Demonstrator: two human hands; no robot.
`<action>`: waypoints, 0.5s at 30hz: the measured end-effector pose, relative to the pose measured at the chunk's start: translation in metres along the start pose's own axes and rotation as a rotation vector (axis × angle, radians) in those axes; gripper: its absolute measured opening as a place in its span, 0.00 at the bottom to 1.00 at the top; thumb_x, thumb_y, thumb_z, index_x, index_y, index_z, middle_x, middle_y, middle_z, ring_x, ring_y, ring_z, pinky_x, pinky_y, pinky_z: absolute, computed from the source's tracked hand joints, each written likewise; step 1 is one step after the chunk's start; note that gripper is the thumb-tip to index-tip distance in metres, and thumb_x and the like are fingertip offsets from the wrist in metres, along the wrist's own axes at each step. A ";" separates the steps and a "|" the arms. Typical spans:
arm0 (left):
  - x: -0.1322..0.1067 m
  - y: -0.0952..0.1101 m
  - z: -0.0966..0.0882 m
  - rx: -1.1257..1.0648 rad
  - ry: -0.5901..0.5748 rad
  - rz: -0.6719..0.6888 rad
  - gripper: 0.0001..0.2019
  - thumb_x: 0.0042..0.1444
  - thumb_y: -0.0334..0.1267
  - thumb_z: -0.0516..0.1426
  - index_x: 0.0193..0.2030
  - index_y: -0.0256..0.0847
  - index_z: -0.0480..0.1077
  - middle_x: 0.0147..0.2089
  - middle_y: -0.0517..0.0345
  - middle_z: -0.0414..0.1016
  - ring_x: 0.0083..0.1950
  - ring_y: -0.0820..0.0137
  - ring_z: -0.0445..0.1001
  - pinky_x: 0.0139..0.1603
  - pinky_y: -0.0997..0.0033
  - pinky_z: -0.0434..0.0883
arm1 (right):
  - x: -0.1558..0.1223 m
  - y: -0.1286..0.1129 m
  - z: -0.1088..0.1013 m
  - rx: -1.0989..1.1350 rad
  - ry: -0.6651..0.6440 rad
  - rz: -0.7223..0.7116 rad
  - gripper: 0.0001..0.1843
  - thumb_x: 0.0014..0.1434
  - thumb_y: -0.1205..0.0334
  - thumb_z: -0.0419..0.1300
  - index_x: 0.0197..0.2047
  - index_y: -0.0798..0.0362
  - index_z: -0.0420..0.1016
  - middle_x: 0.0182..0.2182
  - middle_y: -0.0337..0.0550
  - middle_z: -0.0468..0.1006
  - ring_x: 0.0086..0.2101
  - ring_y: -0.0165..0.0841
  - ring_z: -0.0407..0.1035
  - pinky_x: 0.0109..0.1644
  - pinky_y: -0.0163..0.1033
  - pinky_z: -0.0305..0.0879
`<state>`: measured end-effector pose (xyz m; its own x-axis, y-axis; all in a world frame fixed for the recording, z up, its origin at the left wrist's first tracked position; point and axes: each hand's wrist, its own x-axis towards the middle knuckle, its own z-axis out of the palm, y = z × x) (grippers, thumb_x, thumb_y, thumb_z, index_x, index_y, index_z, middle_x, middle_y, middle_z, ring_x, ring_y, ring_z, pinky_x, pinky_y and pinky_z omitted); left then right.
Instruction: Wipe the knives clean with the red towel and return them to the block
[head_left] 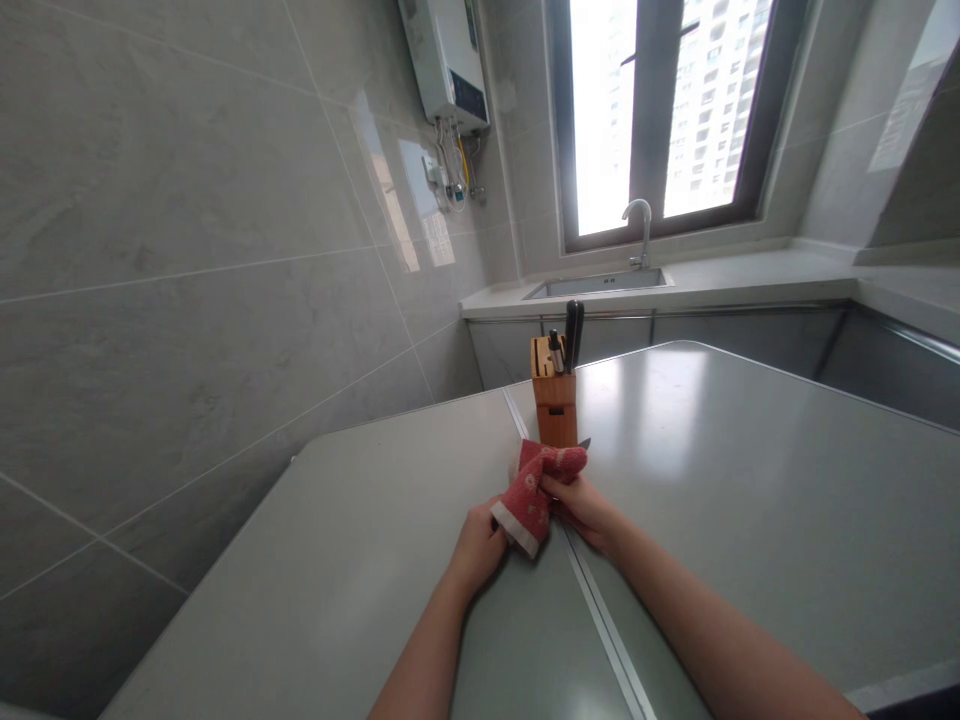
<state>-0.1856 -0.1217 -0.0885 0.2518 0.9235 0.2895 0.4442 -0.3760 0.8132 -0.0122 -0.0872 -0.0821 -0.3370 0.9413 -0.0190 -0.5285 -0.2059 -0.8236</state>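
Observation:
A red cloth with pale flower marks and a white edge is bunched between my hands over the table. My right hand is closed on the cloth, with the thumb pressed against it. Beyond the cloth's far side pokes the grey pointed tip of a knife; the cloth hides most of its blade. My left hand is closed at the near-left side of the cloth, around what appears to be the knife's dark handle, mostly hidden. Just behind the cloth, a wooden knife block stands upright with black-handled tools in its slots.
The pale glossy table has a metal-edged seam running lengthwise. Past its far edge are a counter, a sink and a faucet below a window. A water heater hangs on the tiled wall.

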 end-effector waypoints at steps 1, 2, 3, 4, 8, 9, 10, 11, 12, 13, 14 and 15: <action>0.000 0.000 0.000 -0.004 -0.002 0.003 0.09 0.49 0.26 0.49 0.33 0.34 0.70 0.34 0.55 0.75 0.35 0.69 0.68 0.37 0.74 0.64 | 0.000 0.000 0.000 0.005 0.003 0.000 0.18 0.45 0.57 0.67 0.38 0.54 0.72 0.35 0.44 0.78 0.36 0.36 0.73 0.45 0.42 0.66; 0.000 0.001 0.000 -0.007 -0.003 0.006 0.09 0.49 0.26 0.49 0.33 0.34 0.70 0.34 0.55 0.75 0.35 0.69 0.68 0.36 0.74 0.64 | 0.000 0.000 0.001 0.009 0.005 -0.001 0.18 0.45 0.57 0.67 0.38 0.54 0.72 0.35 0.44 0.78 0.36 0.36 0.73 0.45 0.42 0.66; 0.000 0.001 0.000 -0.009 -0.002 0.007 0.10 0.49 0.26 0.49 0.33 0.34 0.70 0.34 0.55 0.75 0.34 0.69 0.68 0.36 0.75 0.64 | 0.000 0.000 0.001 0.013 0.008 -0.004 0.18 0.45 0.57 0.67 0.38 0.54 0.72 0.35 0.44 0.78 0.36 0.36 0.73 0.45 0.42 0.66; 0.000 0.001 0.000 -0.012 0.000 0.007 0.10 0.49 0.26 0.49 0.33 0.34 0.70 0.34 0.55 0.75 0.34 0.69 0.68 0.36 0.75 0.64 | 0.000 0.001 0.001 0.015 0.010 -0.008 0.18 0.44 0.58 0.67 0.38 0.54 0.72 0.35 0.44 0.78 0.36 0.36 0.73 0.45 0.42 0.66; 0.000 0.001 0.000 -0.024 -0.002 0.010 0.10 0.49 0.26 0.48 0.33 0.34 0.70 0.34 0.56 0.75 0.35 0.69 0.68 0.36 0.75 0.64 | 0.001 0.001 0.001 0.015 0.018 -0.020 0.17 0.44 0.58 0.67 0.38 0.53 0.71 0.35 0.44 0.78 0.35 0.36 0.73 0.43 0.42 0.67; 0.000 0.001 0.000 -0.026 -0.002 0.009 0.10 0.49 0.26 0.48 0.33 0.34 0.70 0.34 0.56 0.75 0.35 0.69 0.68 0.36 0.75 0.64 | 0.001 0.001 0.001 0.012 0.019 -0.020 0.17 0.44 0.58 0.67 0.38 0.53 0.71 0.35 0.44 0.78 0.35 0.36 0.73 0.43 0.42 0.67; 0.000 0.001 0.000 -0.026 0.001 0.009 0.10 0.49 0.26 0.48 0.33 0.34 0.70 0.34 0.56 0.75 0.35 0.69 0.68 0.36 0.75 0.64 | 0.001 0.001 0.001 0.009 0.018 -0.020 0.17 0.45 0.58 0.67 0.39 0.53 0.71 0.35 0.44 0.78 0.35 0.36 0.73 0.43 0.42 0.67; 0.000 0.001 0.000 -0.024 0.003 0.008 0.10 0.49 0.26 0.49 0.33 0.34 0.70 0.33 0.56 0.75 0.35 0.70 0.68 0.36 0.75 0.64 | 0.001 0.001 0.001 0.005 0.017 -0.019 0.17 0.45 0.58 0.67 0.39 0.53 0.71 0.35 0.44 0.78 0.35 0.36 0.73 0.42 0.42 0.67; 0.000 0.000 0.000 -0.022 0.006 0.006 0.09 0.49 0.26 0.49 0.33 0.34 0.70 0.33 0.56 0.74 0.34 0.70 0.68 0.36 0.75 0.64 | 0.001 0.001 0.001 0.002 0.015 -0.018 0.17 0.45 0.58 0.67 0.38 0.53 0.71 0.34 0.44 0.78 0.35 0.36 0.72 0.42 0.42 0.67; -0.001 0.000 0.000 -0.018 0.007 0.005 0.09 0.49 0.26 0.49 0.32 0.34 0.70 0.32 0.56 0.74 0.34 0.70 0.68 0.36 0.75 0.63 | 0.000 0.001 0.001 0.000 0.014 -0.017 0.17 0.45 0.57 0.66 0.38 0.54 0.71 0.34 0.44 0.78 0.35 0.36 0.72 0.42 0.42 0.67; -0.001 0.000 0.000 -0.015 0.010 0.004 0.09 0.49 0.26 0.49 0.32 0.34 0.70 0.32 0.56 0.74 0.34 0.70 0.67 0.36 0.75 0.63 | 0.000 0.001 0.001 0.000 0.016 -0.015 0.17 0.45 0.57 0.66 0.38 0.54 0.71 0.34 0.44 0.78 0.35 0.36 0.72 0.42 0.42 0.67; -0.001 0.000 -0.001 -0.012 0.011 0.004 0.09 0.49 0.26 0.49 0.32 0.34 0.70 0.31 0.57 0.73 0.34 0.70 0.67 0.36 0.75 0.63 | 0.000 0.000 0.001 -0.001 0.021 -0.012 0.17 0.45 0.57 0.66 0.38 0.54 0.71 0.34 0.44 0.78 0.35 0.36 0.72 0.42 0.42 0.67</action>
<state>-0.1863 -0.1224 -0.0885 0.2440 0.9229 0.2979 0.4333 -0.3786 0.8179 -0.0130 -0.0877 -0.0820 -0.3140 0.9492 -0.0213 -0.5315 -0.1943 -0.8245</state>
